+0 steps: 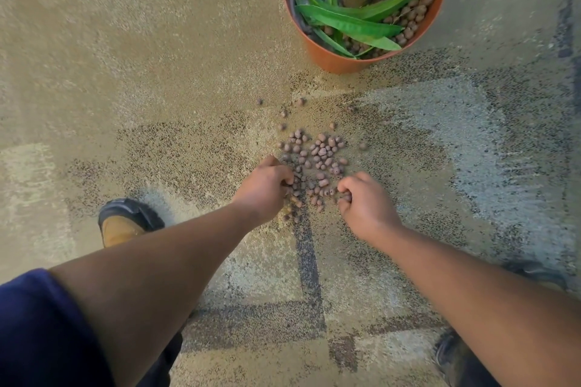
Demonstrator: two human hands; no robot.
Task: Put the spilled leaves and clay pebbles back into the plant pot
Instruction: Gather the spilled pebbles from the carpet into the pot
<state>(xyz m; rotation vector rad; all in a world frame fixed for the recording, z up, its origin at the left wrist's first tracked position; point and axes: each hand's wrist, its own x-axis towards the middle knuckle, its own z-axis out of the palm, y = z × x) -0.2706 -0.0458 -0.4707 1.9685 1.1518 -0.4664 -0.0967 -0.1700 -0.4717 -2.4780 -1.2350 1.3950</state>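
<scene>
A pile of brown clay pebbles (317,157) lies spilled on the carpet in the middle of the view, with a few strays further up. My left hand (267,188) rests on the pile's left edge, fingers curled around some pebbles. My right hand (364,201) sits at the pile's lower right, fingers also curled around pebbles. The orange plant pot (333,56) stands upright at the top right, holding green leaves (352,20) and more pebbles. No loose leaves show on the carpet.
The floor is patterned beige and grey carpet (157,72). My left shoe (125,223), tan with a black toe, stands left of my left forearm. Part of my right shoe (534,273) shows behind my right forearm.
</scene>
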